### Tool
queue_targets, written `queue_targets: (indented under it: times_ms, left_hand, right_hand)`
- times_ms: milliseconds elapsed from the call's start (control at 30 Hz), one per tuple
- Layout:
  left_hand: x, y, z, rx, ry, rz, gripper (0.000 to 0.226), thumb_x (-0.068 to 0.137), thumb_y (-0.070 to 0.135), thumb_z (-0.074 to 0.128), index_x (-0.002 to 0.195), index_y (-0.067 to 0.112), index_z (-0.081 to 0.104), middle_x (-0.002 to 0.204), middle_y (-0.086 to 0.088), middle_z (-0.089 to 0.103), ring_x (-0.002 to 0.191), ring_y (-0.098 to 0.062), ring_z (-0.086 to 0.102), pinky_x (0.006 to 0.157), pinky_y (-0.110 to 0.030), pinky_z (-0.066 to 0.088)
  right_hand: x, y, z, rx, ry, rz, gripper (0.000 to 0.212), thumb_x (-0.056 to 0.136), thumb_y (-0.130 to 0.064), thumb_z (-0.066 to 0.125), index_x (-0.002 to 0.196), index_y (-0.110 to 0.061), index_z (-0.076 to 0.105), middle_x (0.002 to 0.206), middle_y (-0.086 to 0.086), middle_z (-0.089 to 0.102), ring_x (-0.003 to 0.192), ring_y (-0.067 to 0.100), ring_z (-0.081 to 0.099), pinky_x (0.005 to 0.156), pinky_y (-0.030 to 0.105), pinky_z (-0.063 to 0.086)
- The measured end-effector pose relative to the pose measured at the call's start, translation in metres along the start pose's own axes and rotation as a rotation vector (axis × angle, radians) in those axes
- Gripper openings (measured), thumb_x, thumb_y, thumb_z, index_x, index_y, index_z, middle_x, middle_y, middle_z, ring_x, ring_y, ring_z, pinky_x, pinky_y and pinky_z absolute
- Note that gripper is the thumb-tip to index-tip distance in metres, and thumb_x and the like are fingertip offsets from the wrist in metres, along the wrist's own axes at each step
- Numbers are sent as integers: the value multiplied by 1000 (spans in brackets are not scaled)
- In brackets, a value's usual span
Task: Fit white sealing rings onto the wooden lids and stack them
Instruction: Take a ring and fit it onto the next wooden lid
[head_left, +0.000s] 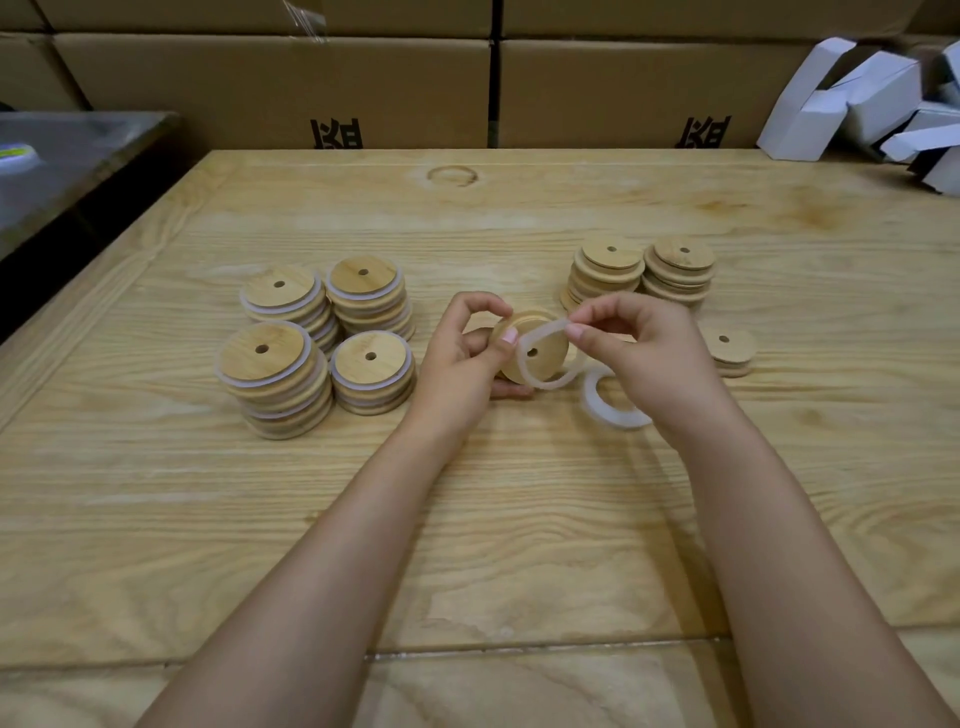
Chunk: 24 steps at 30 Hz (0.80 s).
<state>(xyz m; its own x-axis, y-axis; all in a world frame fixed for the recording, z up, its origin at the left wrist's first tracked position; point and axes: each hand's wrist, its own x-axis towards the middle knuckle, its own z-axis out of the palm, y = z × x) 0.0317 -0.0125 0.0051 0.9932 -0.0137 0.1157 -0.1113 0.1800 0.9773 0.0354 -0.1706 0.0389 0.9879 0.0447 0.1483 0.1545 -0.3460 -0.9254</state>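
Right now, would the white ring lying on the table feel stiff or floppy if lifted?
Probably floppy: the held ring, pinched by the right hand, bends out of round. Likely light: fingers alone carry it. The table ring lies flat, so unlikely to roll.

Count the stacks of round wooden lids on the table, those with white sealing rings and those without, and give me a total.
Stacks of round wooden lids with white sealing rings: 4
Stacks of bare round wooden lids: 3
Total: 7 stacks
Left out: the single wooden lid in the left hand, and the white ring the right hand pinches.
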Motion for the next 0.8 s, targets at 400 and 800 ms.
queue_targets:
  times_ms: [400, 800]
  left_hand:
    - [0, -11, 4, 160, 35, 99, 12, 97, 18, 48, 87, 24, 45, 72, 5, 65, 73, -15, 66, 59, -37, 59]
    - [5, -16, 2, 213, 202, 92, 18, 94, 12, 54, 79, 22, 48, 79, -5, 60, 80, -22, 63, 63, -41, 58]
  right_hand:
    - [3, 7, 20, 159, 129, 9, 11, 81, -10, 71, 77, -20, 67, 84, -3, 69, 78, 4, 63, 72, 15, 51]
    - [4, 11, 20, 122, 173, 50, 10, 81, -13, 71, 76, -22, 68, 84, -6, 71, 84, 7, 67, 80, 20, 51]
